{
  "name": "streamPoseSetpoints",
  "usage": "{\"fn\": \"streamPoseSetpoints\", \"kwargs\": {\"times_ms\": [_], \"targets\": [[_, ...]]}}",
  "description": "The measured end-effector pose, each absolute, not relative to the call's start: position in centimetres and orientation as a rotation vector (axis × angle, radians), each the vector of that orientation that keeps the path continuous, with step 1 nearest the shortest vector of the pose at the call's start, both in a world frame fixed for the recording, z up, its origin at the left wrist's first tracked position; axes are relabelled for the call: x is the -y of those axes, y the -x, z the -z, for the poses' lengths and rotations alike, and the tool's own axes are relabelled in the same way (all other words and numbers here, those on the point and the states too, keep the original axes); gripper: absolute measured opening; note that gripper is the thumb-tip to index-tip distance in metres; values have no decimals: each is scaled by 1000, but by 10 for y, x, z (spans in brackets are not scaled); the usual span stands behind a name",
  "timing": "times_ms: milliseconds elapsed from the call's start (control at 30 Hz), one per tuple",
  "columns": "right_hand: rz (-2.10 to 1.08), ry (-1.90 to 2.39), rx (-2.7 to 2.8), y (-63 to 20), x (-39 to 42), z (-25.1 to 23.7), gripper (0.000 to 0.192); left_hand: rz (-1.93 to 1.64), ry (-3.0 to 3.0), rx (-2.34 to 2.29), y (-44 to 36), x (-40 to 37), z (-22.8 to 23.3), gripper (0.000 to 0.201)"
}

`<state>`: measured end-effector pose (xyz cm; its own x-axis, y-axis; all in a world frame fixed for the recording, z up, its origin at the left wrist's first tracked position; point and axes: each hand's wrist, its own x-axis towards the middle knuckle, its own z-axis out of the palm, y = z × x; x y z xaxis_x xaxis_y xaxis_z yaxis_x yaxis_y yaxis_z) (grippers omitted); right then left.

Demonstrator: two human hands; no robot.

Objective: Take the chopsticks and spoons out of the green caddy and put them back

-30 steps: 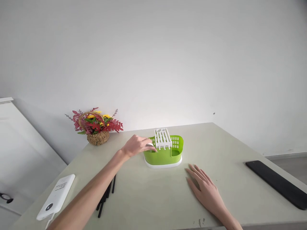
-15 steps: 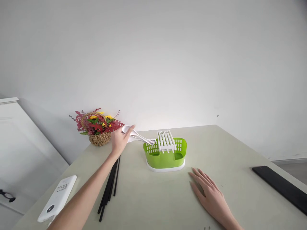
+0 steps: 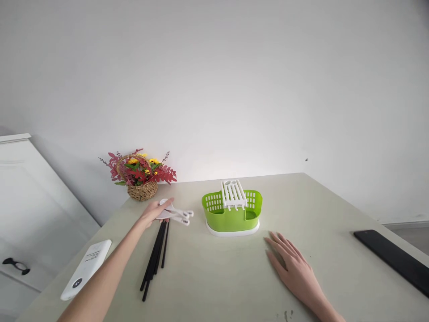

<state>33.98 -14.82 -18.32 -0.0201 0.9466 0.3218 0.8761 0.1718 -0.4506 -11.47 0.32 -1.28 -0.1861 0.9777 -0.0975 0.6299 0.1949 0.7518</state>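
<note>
Holding white spoons (image 3: 177,213) in left grip (image 3: 156,211), beside chopsticks (image 3: 154,255), right hand (image 3: 295,268) flat, empty.

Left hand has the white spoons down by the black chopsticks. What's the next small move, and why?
Probably open the left hand and lift it off: the white spoons already lie low on the table at the black chopsticks, outside the green caddy.

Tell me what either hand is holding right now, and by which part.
The left hand holds the white spoons at their bowl ends, handles pointing toward the green caddy. The right hand lies flat on the table, holding nothing.
</note>
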Motion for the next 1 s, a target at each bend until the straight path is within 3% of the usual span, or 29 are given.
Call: {"fn": "streamPoseSetpoints", "kwargs": {"times_ms": [333,700,1000], "targets": [[-154,1729,1900,-340,149,187,49,-23,-1897,-1738,106,-6,29,53],[-174,1725,1912,-341,149,183,49,117,-1954,-1736,83,-8,40,45],[-195,1716,1903,-339,150,182,50,126,-2144,-1902,78,1,47,50]]}}
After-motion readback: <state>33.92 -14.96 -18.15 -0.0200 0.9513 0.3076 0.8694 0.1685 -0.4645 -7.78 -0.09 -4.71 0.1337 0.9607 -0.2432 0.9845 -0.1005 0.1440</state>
